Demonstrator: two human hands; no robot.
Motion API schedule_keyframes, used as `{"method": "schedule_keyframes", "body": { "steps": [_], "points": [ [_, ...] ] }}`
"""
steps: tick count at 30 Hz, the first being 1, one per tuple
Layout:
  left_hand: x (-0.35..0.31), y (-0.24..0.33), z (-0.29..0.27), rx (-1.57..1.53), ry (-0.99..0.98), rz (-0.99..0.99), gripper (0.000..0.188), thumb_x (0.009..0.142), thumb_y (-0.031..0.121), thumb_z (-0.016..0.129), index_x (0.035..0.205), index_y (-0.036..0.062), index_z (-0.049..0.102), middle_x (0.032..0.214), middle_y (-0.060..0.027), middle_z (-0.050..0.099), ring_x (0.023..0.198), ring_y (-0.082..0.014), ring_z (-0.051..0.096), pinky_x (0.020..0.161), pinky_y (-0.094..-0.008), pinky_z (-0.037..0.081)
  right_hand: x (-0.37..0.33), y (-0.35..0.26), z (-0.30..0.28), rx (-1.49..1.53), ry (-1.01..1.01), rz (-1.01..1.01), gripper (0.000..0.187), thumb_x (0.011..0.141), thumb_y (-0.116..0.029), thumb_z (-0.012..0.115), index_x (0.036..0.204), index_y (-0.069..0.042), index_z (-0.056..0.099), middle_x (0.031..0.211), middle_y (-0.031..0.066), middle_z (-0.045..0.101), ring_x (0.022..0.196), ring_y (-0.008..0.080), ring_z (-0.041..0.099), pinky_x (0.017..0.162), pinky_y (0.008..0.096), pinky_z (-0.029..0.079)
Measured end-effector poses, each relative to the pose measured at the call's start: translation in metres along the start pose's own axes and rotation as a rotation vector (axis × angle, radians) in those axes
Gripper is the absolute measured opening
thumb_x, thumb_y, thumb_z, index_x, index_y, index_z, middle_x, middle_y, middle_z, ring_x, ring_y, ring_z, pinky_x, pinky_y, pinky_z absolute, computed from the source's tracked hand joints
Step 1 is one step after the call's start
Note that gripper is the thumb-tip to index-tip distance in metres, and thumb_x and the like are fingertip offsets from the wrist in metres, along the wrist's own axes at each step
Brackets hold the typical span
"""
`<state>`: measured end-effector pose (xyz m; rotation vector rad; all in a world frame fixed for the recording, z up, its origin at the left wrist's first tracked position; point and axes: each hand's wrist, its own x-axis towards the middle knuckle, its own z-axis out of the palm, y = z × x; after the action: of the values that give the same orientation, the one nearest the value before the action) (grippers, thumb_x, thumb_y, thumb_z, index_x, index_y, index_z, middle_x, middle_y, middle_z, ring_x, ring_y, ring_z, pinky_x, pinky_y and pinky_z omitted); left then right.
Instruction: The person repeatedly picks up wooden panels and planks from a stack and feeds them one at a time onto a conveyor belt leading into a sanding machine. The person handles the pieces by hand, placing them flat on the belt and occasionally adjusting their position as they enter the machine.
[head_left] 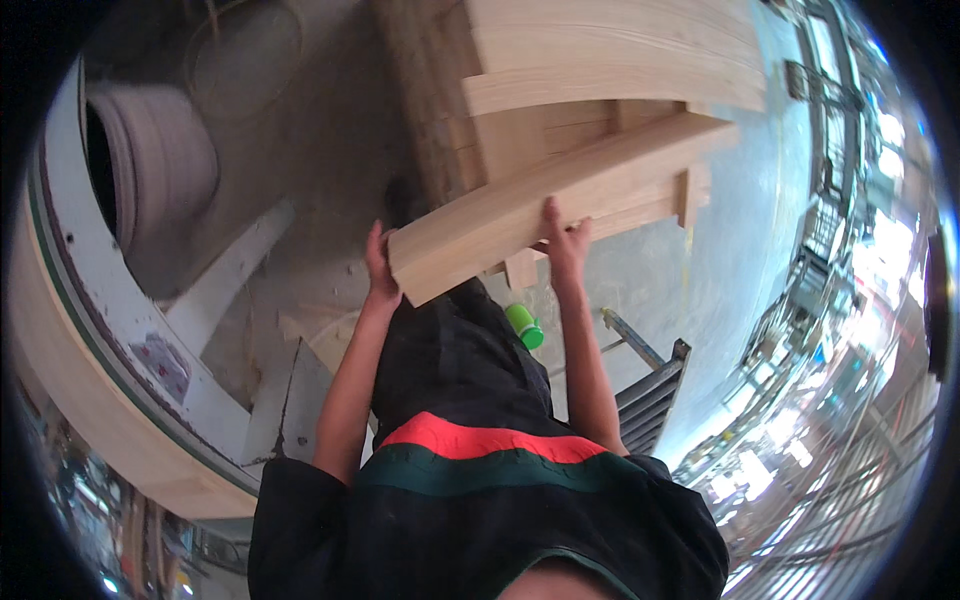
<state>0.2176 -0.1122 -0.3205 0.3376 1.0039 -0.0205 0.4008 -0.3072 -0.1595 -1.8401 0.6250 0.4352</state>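
Note:
A long, pale wooden board (540, 190) lies across both my hands, tilted so that its far right end reaches over a stack of timber. My left hand (381, 268) grips its near left end, the fingers up along the end edge. Farther along the near edge, my right hand (567, 245) holds the board with the thumb on its upper face. The fingers under the board are partly hidden. Just beyond it, the stack of similar boards (610, 50) rises at the back right, with more pieces of wood below.
On the left curves a white machine frame (135, 290) with a long wooden piece along its outer side. A round drum-like container (165, 160) stands behind it. A green cup-like container (524, 326) is on the floor near my legs. A dark slatted metal rack (652, 400) stands at right.

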Motion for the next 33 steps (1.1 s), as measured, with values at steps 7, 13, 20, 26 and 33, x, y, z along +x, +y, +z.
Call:
{"method": "schedule_keyframes", "body": {
  "steps": [7,13,20,26,33],
  "points": [
    [-0.029,0.018,0.026,-0.052,0.164,-0.008,0.051,0.09,0.052,0.05,0.117,0.0094,0.054,0.106,-0.0035,0.057,0.105,-0.016,0.049,0.091,-0.0376,0.035,0.007,0.005,-0.007,-0.106,-0.052,0.002,0.053,0.093,-0.041,0.054,0.129,-0.006,0.039,0.117,0.0121,0.053,0.1,0.0217,0.059,0.074,0.0371,0.056],
    [-0.03,0.033,0.019,-0.113,0.271,-0.125,0.056,0.09,0.054,0.046,0.126,0.0111,0.048,0.118,-0.0051,0.053,0.111,-0.0188,0.047,0.091,-0.0406,0.035,0.007,0.001,-0.004,-0.063,-0.044,0.068,0.051,0.094,-0.039,0.053,0.129,-0.006,0.036,0.123,0.01,0.046,0.11,0.0215,0.051,0.089,0.0426,0.048],
    [-0.041,0.026,0.02,0.223,0.181,0.127,0.054,0.093,0.044,0.043,0.136,0.0101,0.041,0.136,-0.0055,0.043,0.126,-0.0195,0.038,0.101,-0.04,0.031,0.02,0.04,-0.068,-0.244,-0.093,0.323,0.046,0.098,-0.036,0.046,0.132,-0.006,0.036,0.124,0.0123,0.046,0.11,0.0212,0.049,0.087,0.0356,0.047],
    [-0.042,0.024,0.037,-0.223,0.121,-0.103,0.045,0.099,0.034,0.036,0.134,0.0068,0.042,0.127,-0.0058,0.05,0.117,-0.0197,0.049,0.101,-0.0366,0.037,0.005,0.012,-0.009,-0.174,-0.015,0.121,0.055,0.093,-0.038,0.055,0.13,-0.003,0.035,0.122,0.0112,0.052,0.106,0.021,0.056,0.08,0.0379,0.053],
    [-0.05,0.023,0.05,0.243,0.073,0.101,0.044,0.098,0.031,0.042,0.134,0.0066,0.04,0.13,-0.0075,0.048,0.118,-0.0207,0.05,0.1,-0.0359,0.04,0.005,0.014,-0.007,-0.047,-0.051,0.079,0.07,0.084,-0.041,0.067,0.131,-0.004,0.031,0.117,0.0137,0.055,0.096,0.0231,0.062,0.069,0.0367,0.056]
  ]
}}
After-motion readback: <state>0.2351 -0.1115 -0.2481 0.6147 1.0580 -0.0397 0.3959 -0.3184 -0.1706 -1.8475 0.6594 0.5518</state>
